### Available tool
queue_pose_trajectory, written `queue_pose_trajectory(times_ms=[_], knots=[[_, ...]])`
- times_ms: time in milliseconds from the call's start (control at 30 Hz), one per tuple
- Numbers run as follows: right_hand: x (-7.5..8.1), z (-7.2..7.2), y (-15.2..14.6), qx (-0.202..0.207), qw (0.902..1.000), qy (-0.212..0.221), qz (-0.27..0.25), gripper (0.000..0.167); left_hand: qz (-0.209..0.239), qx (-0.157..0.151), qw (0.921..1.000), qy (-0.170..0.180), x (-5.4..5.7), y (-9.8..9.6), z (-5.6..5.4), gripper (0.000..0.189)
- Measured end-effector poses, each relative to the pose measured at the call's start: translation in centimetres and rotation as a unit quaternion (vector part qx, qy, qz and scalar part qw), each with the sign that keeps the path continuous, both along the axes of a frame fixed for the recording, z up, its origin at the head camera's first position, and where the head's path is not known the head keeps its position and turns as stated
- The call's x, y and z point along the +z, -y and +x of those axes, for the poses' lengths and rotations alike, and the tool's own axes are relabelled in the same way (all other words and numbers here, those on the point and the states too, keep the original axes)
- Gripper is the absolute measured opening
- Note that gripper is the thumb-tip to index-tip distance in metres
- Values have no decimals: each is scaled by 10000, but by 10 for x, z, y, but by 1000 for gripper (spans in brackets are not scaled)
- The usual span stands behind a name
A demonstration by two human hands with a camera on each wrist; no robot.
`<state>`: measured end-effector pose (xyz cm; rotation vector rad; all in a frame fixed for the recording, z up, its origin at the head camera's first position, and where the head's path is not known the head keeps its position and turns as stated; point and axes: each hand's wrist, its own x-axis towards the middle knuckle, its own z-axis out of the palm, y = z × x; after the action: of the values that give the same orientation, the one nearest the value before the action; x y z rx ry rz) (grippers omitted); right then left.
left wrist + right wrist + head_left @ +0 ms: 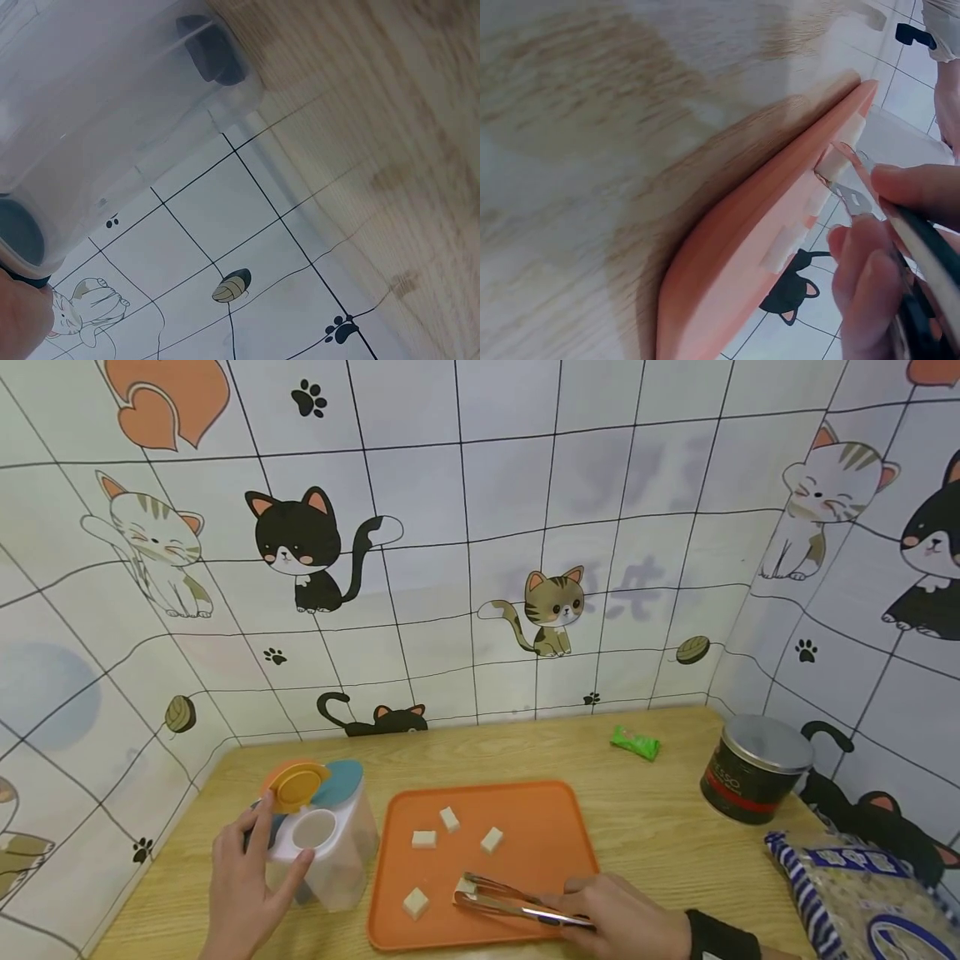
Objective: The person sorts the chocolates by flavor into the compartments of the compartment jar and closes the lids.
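Observation:
At the left stands a clear plastic storage container (341, 877) with coloured flip lids. Its yellow lid (296, 787) is up, baring a round white opening. My left hand (243, 868) holds the container's top, index finger against the yellow lid and thumb near the front edge. My right hand (626, 910) grips metal tongs (517, 906) low over an orange tray (532, 802). Between the tong tips sits a white cube (465, 887); whether it is lifted I cannot tell. Several similar cubes, such as one white cube (416, 903), lie spread on the tray.
A dark can (753, 768) with a grey lid stands at the right, behind a blue-and-white striped bag (862, 893). A small green packet (636, 743) lies at the back of the wooden table (487, 752). Cat-patterned walls rise at the back and both sides.

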<state>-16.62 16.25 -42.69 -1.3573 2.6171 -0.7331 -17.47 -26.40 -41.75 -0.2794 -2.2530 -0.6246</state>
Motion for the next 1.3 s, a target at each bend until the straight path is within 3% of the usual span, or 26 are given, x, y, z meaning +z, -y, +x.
queue_pose_trajectory(times_ms=[400,567,733,967,1167,1300], knots=[[7,-6,1,-79,9996,255,-123,39,0,-22,9999,-138,0,0,1,78],[22,-16,10,-76,9991,-60,-412,40,-20,-55,9999,-89,0,1,0,77],[46,-29,38,-69,9975,-454,-539,38,-8,-43,10000,-34,0,1,0,78],[75,-41,88,235,9970,-612,-422,40,76,26,10000,-24,-2,3,3,78],[83,-48,121,490,9932,-955,-457,40,50,-41,10000,8,-2,3,1,78],[82,-50,133,441,9929,-991,-481,42,27,-14,10000,74,-1,2,1,78]])
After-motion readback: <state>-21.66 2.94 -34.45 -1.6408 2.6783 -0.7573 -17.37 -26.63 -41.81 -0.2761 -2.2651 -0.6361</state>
